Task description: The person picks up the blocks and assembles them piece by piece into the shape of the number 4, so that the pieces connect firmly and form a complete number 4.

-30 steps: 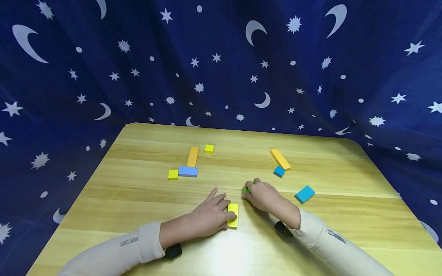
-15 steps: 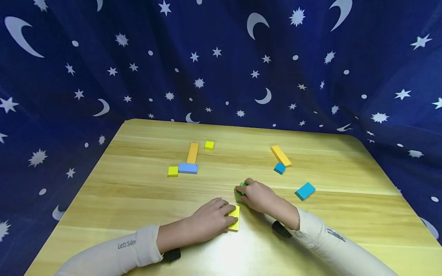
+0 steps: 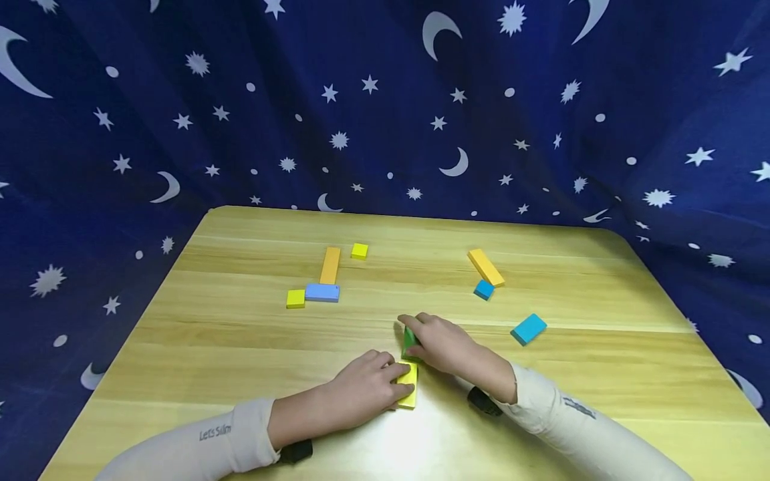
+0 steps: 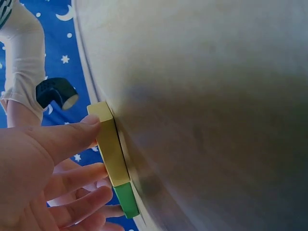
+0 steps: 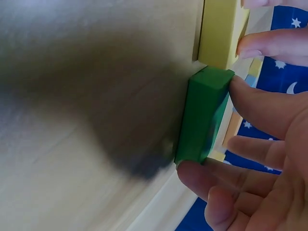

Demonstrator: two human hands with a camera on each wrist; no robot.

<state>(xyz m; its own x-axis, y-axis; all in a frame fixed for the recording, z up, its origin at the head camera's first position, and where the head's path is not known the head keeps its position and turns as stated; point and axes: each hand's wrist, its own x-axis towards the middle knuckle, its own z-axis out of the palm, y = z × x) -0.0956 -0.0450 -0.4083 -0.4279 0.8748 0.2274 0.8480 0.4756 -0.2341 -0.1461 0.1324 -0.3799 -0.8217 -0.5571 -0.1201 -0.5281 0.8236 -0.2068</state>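
Observation:
A yellow rectangular block [image 3: 408,399] lies flat near the middle front of the table. Over it curl the fingers of my left hand [image 3: 359,391], with fingertips on its top and the thumb [image 4: 79,137] at its side. My right hand [image 3: 445,344] pinches a green rectangular block [image 5: 202,115] between thumb and fingers, gripping it by its two ends. One end of the green block meets the far end of the yellow block, so they sit roughly in line. In the head view the right fingers cover part of the green block.
At the back left lie an orange block [image 3: 329,266], a periwinkle block [image 3: 322,292] and two small yellow blocks [image 3: 296,298]. Towards the right are another orange block [image 3: 486,268], a small blue block [image 3: 484,289] and a larger blue block [image 3: 529,329]. A starry curtain [image 3: 385,120] surrounds the table.
My right hand has brought the green block leftward and nearer, up to the yellow block's end. The spread fingers of my left hand have drawn in over the yellow block.

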